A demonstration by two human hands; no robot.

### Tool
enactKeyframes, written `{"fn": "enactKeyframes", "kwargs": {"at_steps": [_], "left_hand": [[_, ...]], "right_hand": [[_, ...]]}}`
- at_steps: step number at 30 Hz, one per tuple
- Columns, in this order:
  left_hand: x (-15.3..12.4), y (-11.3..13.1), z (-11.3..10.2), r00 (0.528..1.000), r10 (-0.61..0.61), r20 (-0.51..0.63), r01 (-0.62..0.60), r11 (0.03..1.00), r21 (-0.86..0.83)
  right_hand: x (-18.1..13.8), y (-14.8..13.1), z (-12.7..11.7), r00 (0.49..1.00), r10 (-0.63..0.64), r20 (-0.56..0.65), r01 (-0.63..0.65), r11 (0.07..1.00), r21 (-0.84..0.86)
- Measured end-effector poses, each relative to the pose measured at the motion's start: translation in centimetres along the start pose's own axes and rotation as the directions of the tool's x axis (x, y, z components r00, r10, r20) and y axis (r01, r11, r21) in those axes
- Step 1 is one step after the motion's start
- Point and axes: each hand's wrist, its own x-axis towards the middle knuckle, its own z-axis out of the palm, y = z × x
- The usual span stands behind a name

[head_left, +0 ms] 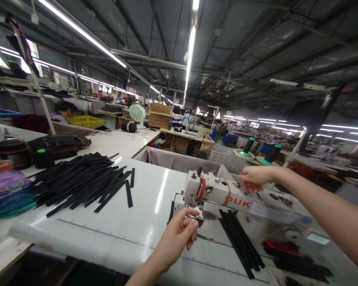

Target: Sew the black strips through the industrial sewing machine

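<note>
A white sewing machine (209, 190) with red lettering stands on the pale table. My left hand (180, 232) is at its needle area, fingers curled and thumb bent in against them. A shiny metal part (197, 218) shows at the fingertips; whether it is held or belongs to the machine is unclear. Over the top of the machine arm, my right hand (252, 178) has its fingers drawn together and pointing down near the thread guides. What those fingers grip is too blurred to make out. Several black fabric strips (238, 242) lie right of the needle.
A heap of black strips (83, 180) covers the table's left part. Purple and teal containers (12, 190) stand at the left edge. Two dark thread cones (247, 147) rise behind the machine. Farther off are a fan (137, 114), a cardboard box (160, 116) and a person (187, 118).
</note>
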Motion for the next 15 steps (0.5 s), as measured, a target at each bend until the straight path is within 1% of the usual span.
{"fn": "enactKeyframes", "kwargs": {"at_steps": [2, 4, 6, 7, 8, 10, 11, 12, 13, 14, 15], "left_hand": [[0.2, -0.3, -0.4, 0.999, -0.023, 0.029, 0.02, 0.995, 0.098], [0.3, -0.1, -0.7, 0.996, -0.054, 0.069, 0.036, 0.971, 0.236], [0.3, 0.5, -0.7, 0.997, -0.007, 0.076, -0.018, 0.947, 0.322], [0.3, 0.9, -0.6, 0.997, 0.045, 0.068, -0.064, 0.951, 0.301], [0.2, 1.3, -0.5, 0.993, 0.107, 0.056, -0.117, 0.967, 0.225], [0.2, 1.9, 0.0, 0.975, 0.216, 0.041, -0.214, 0.975, -0.057], [0.3, 2.1, 0.3, 0.966, 0.254, 0.045, -0.239, 0.948, -0.208], [0.4, 2.3, 0.6, 0.958, 0.279, 0.06, -0.246, 0.914, -0.323], [0.6, 2.3, 0.9, 0.952, 0.293, 0.084, -0.241, 0.892, -0.382], [0.8, 2.3, 1.2, 0.951, 0.293, 0.103, -0.234, 0.894, -0.382], [1.1, 2.3, 1.5, 0.956, 0.274, 0.108, -0.225, 0.916, -0.332]], "right_hand": [[0.0, 0.2, -0.1, 1.0, 0.02, -0.014, -0.02, 1.0, -0.015], [0.0, 0.4, -0.2, 0.999, 0.013, -0.036, -0.014, 1.0, -0.016], [0.0, 0.4, -0.2, 0.999, 0.01, -0.038, -0.01, 1.0, -0.016], [-0.1, 0.4, -0.2, 0.999, 0.016, -0.038, -0.017, 1.0, -0.02], [-0.1, 0.4, -0.2, 0.999, 0.022, -0.04, -0.023, 0.999, -0.024], [-0.3, 0.3, -0.2, 0.999, 0.021, -0.042, -0.023, 0.999, -0.026], [-0.3, 0.3, -0.2, 0.999, 0.018, -0.036, -0.019, 1.0, -0.025], [-0.4, 0.3, -0.1, 0.999, 0.019, -0.028, -0.019, 0.999, -0.026], [-0.4, 0.3, -0.1, 1.0, 0.022, -0.022, -0.023, 0.999, -0.029], [-0.4, 0.3, -0.1, 0.999, 0.028, -0.021, -0.028, 0.999, -0.034], [-0.4, 0.3, -0.1, 0.999, 0.028, -0.025, -0.029, 0.999, -0.038]]}}
